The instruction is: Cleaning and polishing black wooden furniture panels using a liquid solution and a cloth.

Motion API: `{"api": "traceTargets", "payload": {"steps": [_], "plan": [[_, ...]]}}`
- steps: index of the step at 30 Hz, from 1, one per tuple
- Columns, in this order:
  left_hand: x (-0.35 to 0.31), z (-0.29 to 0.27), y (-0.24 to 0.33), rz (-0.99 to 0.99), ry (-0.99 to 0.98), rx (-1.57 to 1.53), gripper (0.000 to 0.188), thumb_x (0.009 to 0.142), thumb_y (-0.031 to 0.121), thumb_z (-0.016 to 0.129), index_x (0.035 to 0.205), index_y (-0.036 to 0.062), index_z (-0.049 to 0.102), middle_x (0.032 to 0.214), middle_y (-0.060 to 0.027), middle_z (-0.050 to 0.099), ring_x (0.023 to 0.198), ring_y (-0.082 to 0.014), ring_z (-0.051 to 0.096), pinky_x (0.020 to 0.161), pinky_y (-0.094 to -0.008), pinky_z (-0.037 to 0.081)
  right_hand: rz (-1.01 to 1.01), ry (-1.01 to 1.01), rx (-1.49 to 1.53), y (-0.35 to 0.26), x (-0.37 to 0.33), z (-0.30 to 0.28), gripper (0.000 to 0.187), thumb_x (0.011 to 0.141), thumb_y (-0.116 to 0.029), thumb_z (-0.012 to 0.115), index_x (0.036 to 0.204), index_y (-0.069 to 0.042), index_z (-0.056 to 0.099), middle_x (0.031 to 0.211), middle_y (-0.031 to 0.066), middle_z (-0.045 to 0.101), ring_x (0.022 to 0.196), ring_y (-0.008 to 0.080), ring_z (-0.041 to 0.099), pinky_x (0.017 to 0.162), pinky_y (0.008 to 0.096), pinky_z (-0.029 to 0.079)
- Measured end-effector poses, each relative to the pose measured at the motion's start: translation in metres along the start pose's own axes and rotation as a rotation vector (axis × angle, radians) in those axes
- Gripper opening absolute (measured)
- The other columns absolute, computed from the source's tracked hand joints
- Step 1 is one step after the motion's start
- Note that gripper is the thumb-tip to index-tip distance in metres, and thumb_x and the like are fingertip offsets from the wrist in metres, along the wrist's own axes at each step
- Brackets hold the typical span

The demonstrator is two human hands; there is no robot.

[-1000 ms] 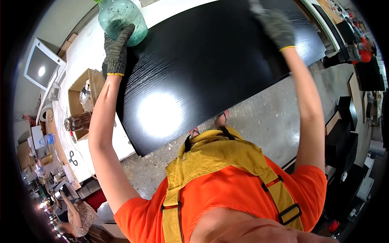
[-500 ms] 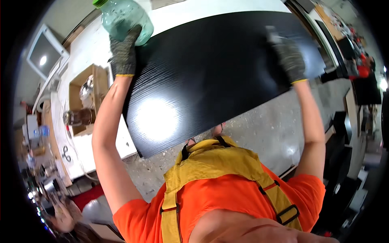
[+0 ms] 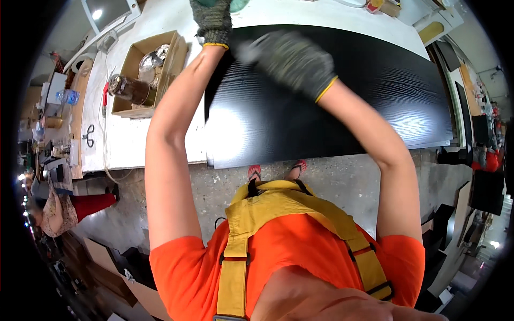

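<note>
We see a big white table (image 3: 123, 140). On it we see a long black board (image 3: 289, 123), lying flat, with lines like wood and 1 bright patch of light near its left end. Left of the board we see an open brown box (image 3: 172, 63) with silvery things in it.

Next we see 2 hands in gray knit gloves with yellow edges. The right hand (image 3: 292, 61) is over the left part of the board, so the board is below it and goes far out to its right. This hand points in toward the left hand (image 3: 212, 21) and looks blurry. We see a pale smear at its fingertips, but we cannot tell what it is, how wide the fingers are, or if the glove touches the board.

The left hand is at the top edge of our view, just beside the far left corner of the board, so the board is on its right. Its fingers are cut off, so we cannot tell if they are wide or tight.

We see a brown jar (image 3: 128, 90) tilted at the left side of the box, and 1 pair of dark scissors (image 3: 90, 136) on the table. A little bit of a green bottle (image 3: 239, 5) peeks out by the left glove.
</note>
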State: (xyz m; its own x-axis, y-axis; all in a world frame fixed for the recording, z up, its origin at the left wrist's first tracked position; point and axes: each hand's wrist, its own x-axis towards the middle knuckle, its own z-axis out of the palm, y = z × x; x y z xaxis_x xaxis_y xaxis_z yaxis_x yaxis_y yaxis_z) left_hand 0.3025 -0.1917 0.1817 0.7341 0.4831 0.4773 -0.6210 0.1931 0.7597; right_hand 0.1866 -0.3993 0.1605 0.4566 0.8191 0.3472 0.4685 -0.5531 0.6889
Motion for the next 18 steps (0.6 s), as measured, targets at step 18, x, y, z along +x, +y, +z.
{"api": "traceTargets", "payload": {"steps": [18], "plan": [[-0.034, -0.224, 0.087, 0.686, -0.462, 1.096, 0.028, 0.093, 0.006, 0.064, 0.121, 0.0100, 0.069, 0.120, -0.0116, 0.068, 0.111, -0.0309, 0.061, 0.101, -0.0418, 0.046, 0.584, -0.229, 0.554, 0.101, -0.106, 0.016, 0.042, 0.103, -0.038, 0.042, 0.130, -0.015, 0.065, 0.115, 0.0229, 0.067, 0.105, 0.0359, 0.063, 0.093, 0.0433, 0.048]]}}
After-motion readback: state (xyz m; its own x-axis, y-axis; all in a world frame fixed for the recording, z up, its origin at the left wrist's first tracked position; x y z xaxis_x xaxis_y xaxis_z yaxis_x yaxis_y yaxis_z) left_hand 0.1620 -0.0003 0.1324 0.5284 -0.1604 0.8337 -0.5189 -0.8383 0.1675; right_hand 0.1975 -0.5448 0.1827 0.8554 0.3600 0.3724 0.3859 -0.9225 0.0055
